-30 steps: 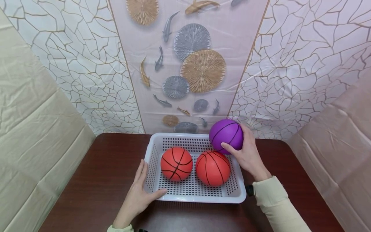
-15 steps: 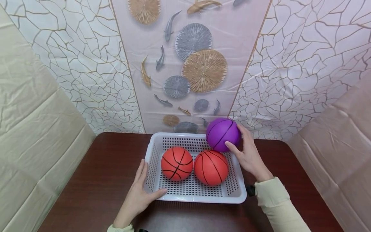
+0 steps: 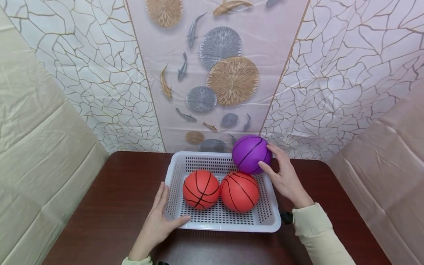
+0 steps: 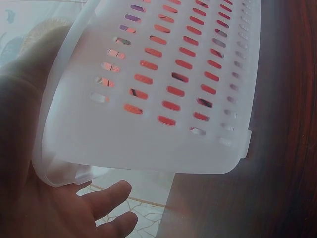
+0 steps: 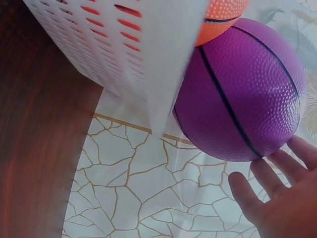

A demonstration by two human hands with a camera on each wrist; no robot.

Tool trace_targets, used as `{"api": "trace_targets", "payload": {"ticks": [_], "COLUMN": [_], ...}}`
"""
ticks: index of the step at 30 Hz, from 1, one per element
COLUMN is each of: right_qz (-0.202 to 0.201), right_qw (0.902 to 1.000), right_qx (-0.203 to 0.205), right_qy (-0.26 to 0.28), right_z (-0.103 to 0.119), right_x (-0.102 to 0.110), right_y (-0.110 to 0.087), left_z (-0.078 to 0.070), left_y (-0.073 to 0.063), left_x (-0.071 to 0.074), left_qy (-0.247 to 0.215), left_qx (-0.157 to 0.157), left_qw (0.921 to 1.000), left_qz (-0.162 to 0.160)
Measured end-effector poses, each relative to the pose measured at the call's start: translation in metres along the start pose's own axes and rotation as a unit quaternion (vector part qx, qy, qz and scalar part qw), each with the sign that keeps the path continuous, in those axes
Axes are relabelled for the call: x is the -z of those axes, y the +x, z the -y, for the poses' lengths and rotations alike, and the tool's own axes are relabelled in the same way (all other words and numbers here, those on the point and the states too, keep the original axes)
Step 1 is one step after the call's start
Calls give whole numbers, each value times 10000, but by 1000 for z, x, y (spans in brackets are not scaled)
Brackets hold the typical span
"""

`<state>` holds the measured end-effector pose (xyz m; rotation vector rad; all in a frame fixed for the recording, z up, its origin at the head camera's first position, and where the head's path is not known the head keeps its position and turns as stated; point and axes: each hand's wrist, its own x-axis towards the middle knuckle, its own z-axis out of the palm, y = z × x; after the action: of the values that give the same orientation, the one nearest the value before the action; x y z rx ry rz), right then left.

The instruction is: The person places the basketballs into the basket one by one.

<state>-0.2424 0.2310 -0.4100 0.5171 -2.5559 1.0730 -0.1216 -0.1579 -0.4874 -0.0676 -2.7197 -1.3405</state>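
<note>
A purple ball with black seams sits high at the basket's back right corner, against the right orange-red basketball. The fingers of my right hand are extended and touch the purple ball's right side; in the right wrist view the fingertips meet its surface without curling round it. A second orange-red basketball lies to the left, touching the first. Both are inside the white perforated basket. My left hand rests at the front left corner, straight fingers along the side wall and thumb over the front rim.
The basket stands on a dark brown wooden table. Behind the table hangs a patterned cloth with fish and round motifs. Beige padded panels flank the table on both sides.
The purple ball has rolled a little leftward, and my right hand's hold has loosened to a touch. The right basketball has shifted left against the other. My left hand has stayed in place.
</note>
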Motion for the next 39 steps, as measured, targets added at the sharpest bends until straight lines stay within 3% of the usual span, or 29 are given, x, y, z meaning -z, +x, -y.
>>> {"api": "trace_targets", "payload": {"ticks": [23,35,39], "right_qz": [-219,538,574], "right_qw": [9993,9980,9980], "right_qx": [225,200,148], "right_qy": [199,248,238], "right_z": [9,23,24], "right_x": [-2,-1,3], "right_y": [-10,-11,-11], "left_z": [-1,-1,-1], "left_y": [0,0,-1], "left_x": [0,2,0], "left_qy": [36,67,46], "left_qx": [-83,11,13], "left_qw": [10000,10000,10000], "left_qz": [12,22,40]}}
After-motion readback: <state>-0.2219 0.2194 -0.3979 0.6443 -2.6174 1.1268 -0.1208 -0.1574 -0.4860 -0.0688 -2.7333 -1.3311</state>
